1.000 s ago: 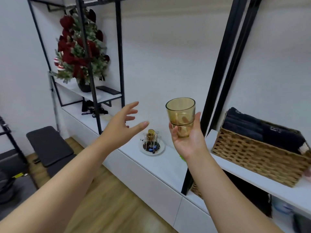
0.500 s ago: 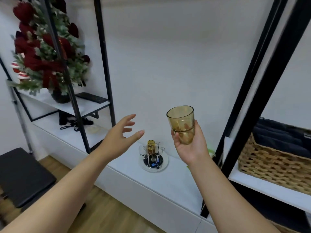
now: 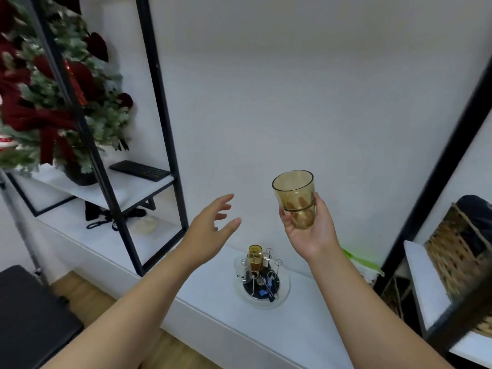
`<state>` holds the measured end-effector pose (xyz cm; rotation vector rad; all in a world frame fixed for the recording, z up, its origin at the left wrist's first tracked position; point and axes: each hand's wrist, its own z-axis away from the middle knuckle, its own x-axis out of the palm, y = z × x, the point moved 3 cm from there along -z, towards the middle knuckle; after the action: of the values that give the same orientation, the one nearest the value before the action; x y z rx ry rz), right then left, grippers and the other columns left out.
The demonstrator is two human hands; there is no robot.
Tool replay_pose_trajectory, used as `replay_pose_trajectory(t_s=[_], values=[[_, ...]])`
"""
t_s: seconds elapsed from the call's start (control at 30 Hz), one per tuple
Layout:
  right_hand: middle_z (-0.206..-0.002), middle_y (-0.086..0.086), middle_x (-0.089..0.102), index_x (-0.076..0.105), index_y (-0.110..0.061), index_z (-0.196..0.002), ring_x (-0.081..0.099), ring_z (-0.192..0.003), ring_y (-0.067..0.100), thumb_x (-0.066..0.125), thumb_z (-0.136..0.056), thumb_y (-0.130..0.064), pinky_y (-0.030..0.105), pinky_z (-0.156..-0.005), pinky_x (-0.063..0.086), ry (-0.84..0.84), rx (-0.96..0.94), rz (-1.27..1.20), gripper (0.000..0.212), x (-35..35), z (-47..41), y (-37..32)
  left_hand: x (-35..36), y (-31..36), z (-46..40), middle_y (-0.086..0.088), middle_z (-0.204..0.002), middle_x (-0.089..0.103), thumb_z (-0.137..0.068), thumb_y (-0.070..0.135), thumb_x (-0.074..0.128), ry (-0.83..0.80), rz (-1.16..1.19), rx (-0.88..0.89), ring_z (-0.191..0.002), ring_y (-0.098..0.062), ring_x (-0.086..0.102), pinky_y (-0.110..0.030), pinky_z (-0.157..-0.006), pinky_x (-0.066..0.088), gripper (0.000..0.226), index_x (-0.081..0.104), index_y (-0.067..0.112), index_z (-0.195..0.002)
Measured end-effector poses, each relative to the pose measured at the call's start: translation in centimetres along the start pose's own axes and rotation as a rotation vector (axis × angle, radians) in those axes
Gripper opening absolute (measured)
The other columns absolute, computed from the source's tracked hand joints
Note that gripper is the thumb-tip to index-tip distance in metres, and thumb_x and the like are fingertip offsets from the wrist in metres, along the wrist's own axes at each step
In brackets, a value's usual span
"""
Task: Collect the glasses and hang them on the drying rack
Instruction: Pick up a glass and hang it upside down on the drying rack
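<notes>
Closer now, we see the drying rack (image 3: 262, 278) larger, w/ thin wire prongs on a round clear dish. Our right hand (image 3: 308, 230) wraps a smooth amber glass (image 3: 294, 198), upright, above the rack. Left hand (image 3: 210, 230) hovers, fingers spread, holding nothing.

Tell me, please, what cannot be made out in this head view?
- Drying rack: too small to count its free pegs.
- Amber glass: the right hand covers its base.
- Wicker basket: blurred, cut by the right edge and a black post.
</notes>
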<state>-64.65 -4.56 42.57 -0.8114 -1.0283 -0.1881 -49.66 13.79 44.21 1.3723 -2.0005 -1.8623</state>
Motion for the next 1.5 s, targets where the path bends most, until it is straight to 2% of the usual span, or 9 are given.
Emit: replay_pose_trajectory(t_s=[0.13,0.27,0.47,0.77,0.93,1.07,1.27,1.4,1.5], values=[[-0.107,0.016,0.074,0.072,-0.009,-0.118,0.064,-0.097,0.031,0.063,-0.099,-0.043,0.027,-0.061,0.06,-0.023,-0.05,-0.017,0.04,3.0,-2.4,-0.3,-1.4,-0.3,-4.6,0.016,-0.138,0.056,-0.097,0.041,0.064,-0.019,0.025,0.042,-0.126,-0.004,0.054,-0.04,-0.106,0.05,0.054,0.045,0.043,-0.147],[-0.093,0.014,0.078,0.072,-0.01,-0.114,0.065,-0.093,0.03,0.062,-0.1,-0.044,0.029,-0.07,0.06,0.004,-0.12,0.002,0.038,4.7,-4.0,0.1,-2.4,-0.9,-9.0,0.015,-0.139,0.056,-0.101,0.04,0.059,-0.068,0.018,0.112,-0.126,-0.005,0.054,-0.023,-0.096,0.049,0.049,0.044,0.041,-0.148],[-0.117,0.014,0.068,0.065,-0.011,-0.132,0.059,-0.104,0.032,0.062,-0.098,-0.042,0.029,-0.061,0.06,0.14,-0.252,0.051,0.046,4.5,-5.3,1.8,-2.9,-4.1,-14.1,0.016,-0.136,0.056,-0.102,0.041,0.056,-0.209,0.084,0.17,-0.123,-0.004,0.055,-0.011,-0.083,0.041,0.047,0.045,0.041,-0.148],[-0.08,0.007,0.071,0.065,-0.013,-0.085,0.064,-0.075,0.025,0.05,-0.094,-0.028,0.031,-0.06,0.056,0.417,-0.426,0.111,0.023,2.7,-5.3,6.1,-1.6,-12.0,-17.2,0.012,-0.139,0.055,-0.105,0.042,0.049,-0.433,0.079,0.168,-0.119,-0.004,0.054,-0.017,-0.09,0.041,0.045,0.045,0.036,-0.149],[-0.083,0.006,0.07,0.064,-0.012,-0.089,0.067,-0.076,0.023,0.052,-0.096,-0.024,0.033,-0.065,0.059,0.473,-0.4,0.187,0.019,-1.0,-6.4,8.2,1.2,-16.3,-17.5,0.011,-0.136,0.056,-0.106,0.042,0.047,-0.485,0.072,0.127,-0.112,0.001,0.054,-0.018,-0.09,0.04,0.044,0.047,0.033,-0.149],[-0.103,0.011,0.067,0.067,-0.011,-0.115,0.072,-0.081,0.025,0.06,-0.097,-0.024,0.037,-0.066,0.061,0.567,-0.35,0.377,0.024,-6.2,-8.8,10.0,4.4,-20.7,-18.2,0.011,-0.134,0.057,-0.105,0.04,0.049,-0.499,0.053,0.091,-0.115,-0.001,0.055,-0.012,-0.086,0.04,0.043,0.049,0.032,-0.148],[-0.11,0.006,0.058,0.066,-0.02,-0.118,0.064,-0.085,0.019,0.071,-0.093,-0.014,0.042,-0.063,0.065,0.678,-0.41,0.907,0.027,-13.4,-12.7,13.9,10.3,-30.4,-16.7,0.013,-0.14,0.055,-0.103,0.04,0.054,-0.529,-0.025,0.013,-0.123,-0.007,0.054,-0.031,-0.103,0.045,0.044,0.049,0.034,-0.146],[-0.106,-0.007,0.06,0.067,-0.032,-0.122,0.064,-0.086,0.015,0.079,-0.078,-0.037,0.049,-0.076,0.064,0.663,-0.436,1.275,0.046,-17.0,-15.8,16.2,13.9,-35.5,-15.1,0.011,-0.141,0.055,-0.104,0.034,0.054,-0.542,-0.087,0.029,-0.128,-0.009,0.051,-0.03,-0.107,0.041,0.036,0.055,0.031,-0.139],[-0.111,-0.009,0.059,0.064,-0.031,-0.131,0.057,-0.094,0.002,0.079,-0.081,-0.034,0.021,-0.091,0.051,0.613,-0.452,1.498,0.052,-19.0,-17.8,17.1,16.0,-38.4,-14.5,0.011,-0.139,0.056,-0.104,0.03,0.054,-0.537,-0.12,0.067,-0.13,-0.01,0.049,-0.027,-0.109,0.038,0.033,0.057,0.032,-0.137]])
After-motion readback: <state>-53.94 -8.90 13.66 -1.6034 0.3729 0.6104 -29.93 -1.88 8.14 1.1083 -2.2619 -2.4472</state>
